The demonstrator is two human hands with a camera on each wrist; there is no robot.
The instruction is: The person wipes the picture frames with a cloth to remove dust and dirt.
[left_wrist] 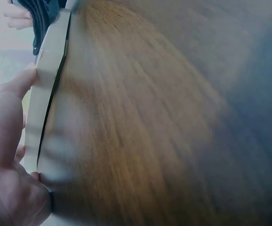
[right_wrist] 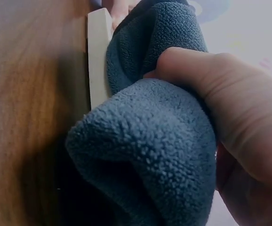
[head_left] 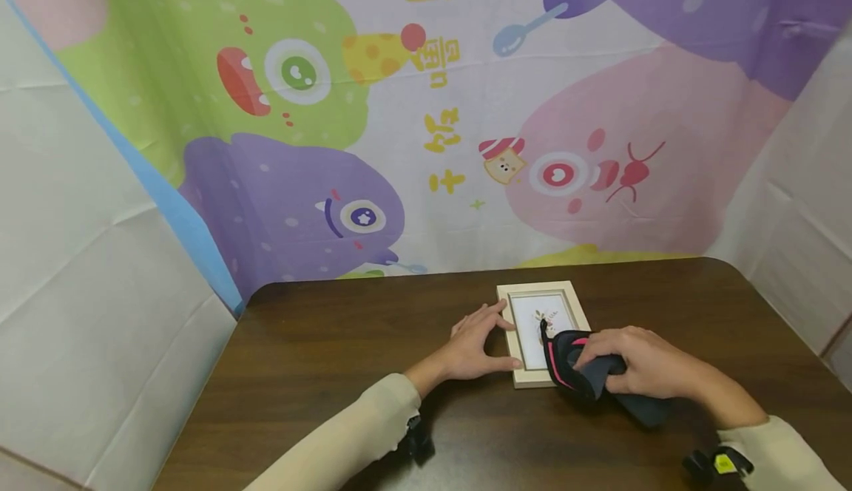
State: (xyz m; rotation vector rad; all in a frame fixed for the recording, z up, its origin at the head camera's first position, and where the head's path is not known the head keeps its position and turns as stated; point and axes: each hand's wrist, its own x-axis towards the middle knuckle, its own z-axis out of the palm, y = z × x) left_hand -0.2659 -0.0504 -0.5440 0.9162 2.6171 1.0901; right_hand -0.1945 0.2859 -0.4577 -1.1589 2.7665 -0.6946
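Note:
A cream picture frame [head_left: 526, 378] with a small flower print [head_left: 542, 313] lies flat near the table's far side. My left hand [head_left: 472, 343] is spread against its left side, the thumb at the lower part and a fingertip near the upper corner. In the left wrist view the thumb [left_wrist: 25, 82] touches the frame's pale edge [left_wrist: 51, 70]. My right hand [head_left: 646, 361] grips a bunched dark grey fleece cloth [head_left: 582, 376] with black and pink trim, over the frame's lower right part, which it hides. The right wrist view shows the cloth [right_wrist: 145, 136] folded under the thumb.
The dark brown wooden table [head_left: 319, 373] has rounded far corners. Behind it hangs a cloth backdrop [head_left: 452, 232] with cartoon monsters, and pale sheets [head_left: 113, 276] close in both sides. A black wrist strap [head_left: 416, 439] sits at the left sleeve.

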